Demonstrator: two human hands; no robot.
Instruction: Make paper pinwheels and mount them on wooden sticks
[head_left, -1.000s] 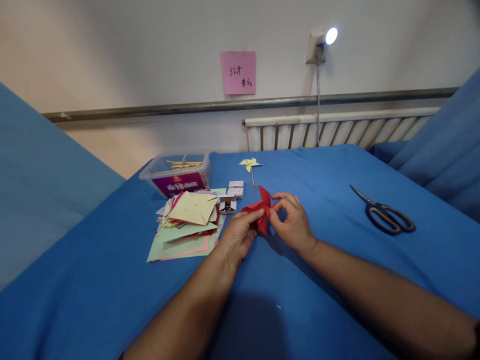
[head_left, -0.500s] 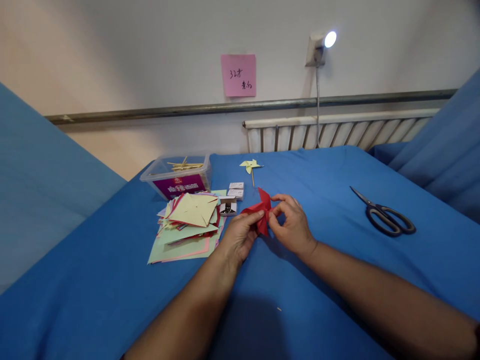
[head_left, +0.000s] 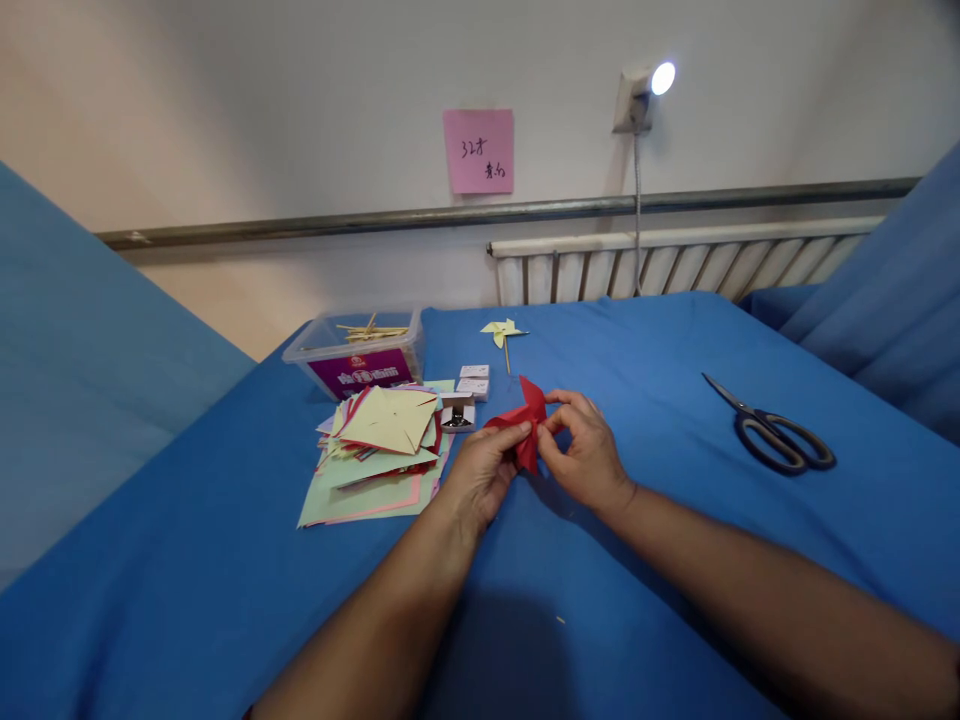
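Note:
A red paper pinwheel [head_left: 533, 398] is held up between my two hands over the blue-covered table. My left hand [head_left: 487, 465] grips it from the left, the thumb pressed close to the middle and the other fingers behind. On the right side, my right hand [head_left: 585, 450] pinches the pinwheel near its centre with thumb and forefinger. Whether a small pin is between those fingertips, I cannot make out. Behind the hands lies a finished-looking pale yellow pinwheel [head_left: 502, 330] on a thin stick.
Left of my hands is a stack of coloured paper [head_left: 386, 420], some pieces slit. Beside it stand small white boxes [head_left: 474, 380] and an open box of dark pins [head_left: 457, 412]. A clear tub [head_left: 360, 355] holds sticks. Black-handled scissors [head_left: 780, 435] lie at the right.
Both hands keep nearly the same hold on the red pinwheel. The whole view has shifted very slightly; nothing has been let go or picked up.

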